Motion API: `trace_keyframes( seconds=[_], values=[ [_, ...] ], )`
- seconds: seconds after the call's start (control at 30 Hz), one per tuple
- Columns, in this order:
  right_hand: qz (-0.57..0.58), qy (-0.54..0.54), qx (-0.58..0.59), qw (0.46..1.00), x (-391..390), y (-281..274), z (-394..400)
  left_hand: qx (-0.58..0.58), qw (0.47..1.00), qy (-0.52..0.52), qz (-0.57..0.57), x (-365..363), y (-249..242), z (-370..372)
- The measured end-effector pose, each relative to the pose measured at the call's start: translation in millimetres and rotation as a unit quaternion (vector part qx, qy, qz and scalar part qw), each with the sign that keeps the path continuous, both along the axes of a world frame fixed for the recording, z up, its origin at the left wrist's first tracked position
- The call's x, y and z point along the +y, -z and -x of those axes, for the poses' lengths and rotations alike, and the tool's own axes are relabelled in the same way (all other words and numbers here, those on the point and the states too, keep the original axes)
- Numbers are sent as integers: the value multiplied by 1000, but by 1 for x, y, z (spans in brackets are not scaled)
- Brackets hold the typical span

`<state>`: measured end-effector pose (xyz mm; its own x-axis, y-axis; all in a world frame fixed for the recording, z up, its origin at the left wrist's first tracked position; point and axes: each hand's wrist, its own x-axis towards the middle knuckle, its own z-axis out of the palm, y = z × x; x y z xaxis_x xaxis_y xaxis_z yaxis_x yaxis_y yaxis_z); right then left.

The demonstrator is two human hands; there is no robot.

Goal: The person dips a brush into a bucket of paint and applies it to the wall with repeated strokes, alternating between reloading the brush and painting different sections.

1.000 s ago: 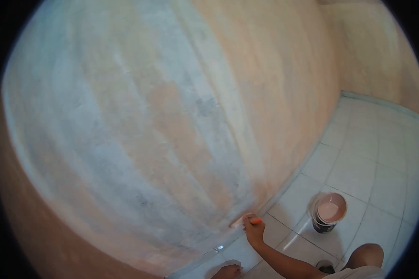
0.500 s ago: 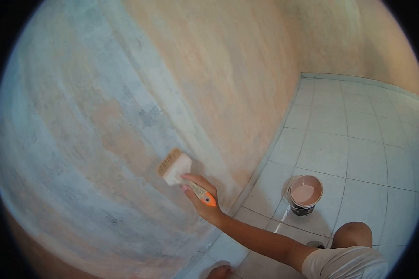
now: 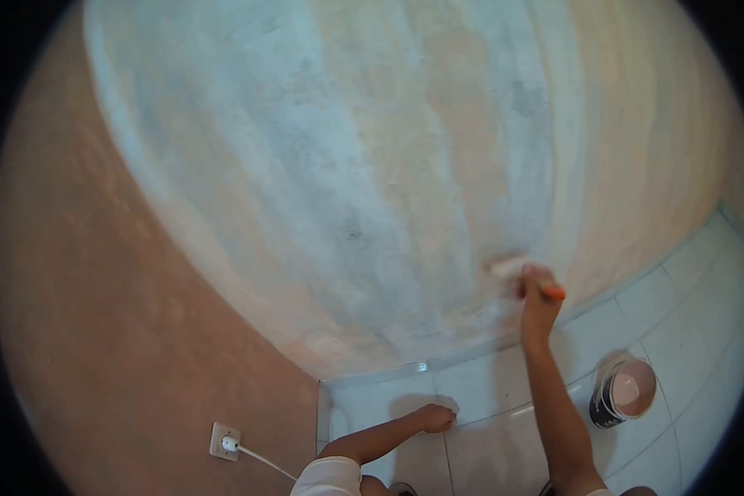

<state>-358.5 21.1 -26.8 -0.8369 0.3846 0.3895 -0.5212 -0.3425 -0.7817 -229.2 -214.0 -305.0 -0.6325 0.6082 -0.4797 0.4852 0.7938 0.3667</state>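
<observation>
My right hand (image 3: 541,291) grips a wide paintbrush (image 3: 508,266) by its orange-ended handle. The brush head is blurred and lies against the lower part of the patchy painted wall (image 3: 405,182), which has streaks of blue, cream and peach. Low over the tiles, my left hand (image 3: 438,418) is closed in a loose fist, and nothing shows in it. To the right of my right forearm, a dark-sided paint bucket (image 3: 606,403) stands on the floor with pale pink paint (image 3: 630,390) inside.
A brown wall (image 3: 124,289) meets the painted one at a corner on the left. Low on it is a socket (image 3: 224,441) with a white plug and cable (image 3: 264,463). White floor tiles (image 3: 479,450) run along the wall's base.
The view has swung left, bringing in the brown wall, the socket and more of my left arm. The brush has turned and its head now blurs against the wall.
</observation>
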Motion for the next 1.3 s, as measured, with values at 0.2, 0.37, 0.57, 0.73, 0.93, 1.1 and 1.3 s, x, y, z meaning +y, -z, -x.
trace_keyframes(
  seconds=[0.2,0.37,0.57,0.73,0.93,1.1,1.3],
  values=[
    [-41,89,140,985,-11,-109,-12,20,997,1,-80,-4,11,13],
    [-63,82,-11,995,-8,28,-9,23,996,-21,-80,-7,22,10],
    [-29,8,-148,988,5,109,-20,35,998,1,-58,-16,27,3],
    [-343,-145,-4,928,47,12,-10,26,998,20,-47,-11,14,5],
    [-461,-235,-178,837,150,-48,-40,-29,999,33,-12,-16,21,2],
    [-282,-137,-187,931,255,-15,-104,16,996,5,-91,-61,98,-19],
    [-45,96,-268,958,286,64,-164,-84,967,-120,-210,-43,36,-40]
  ],
)
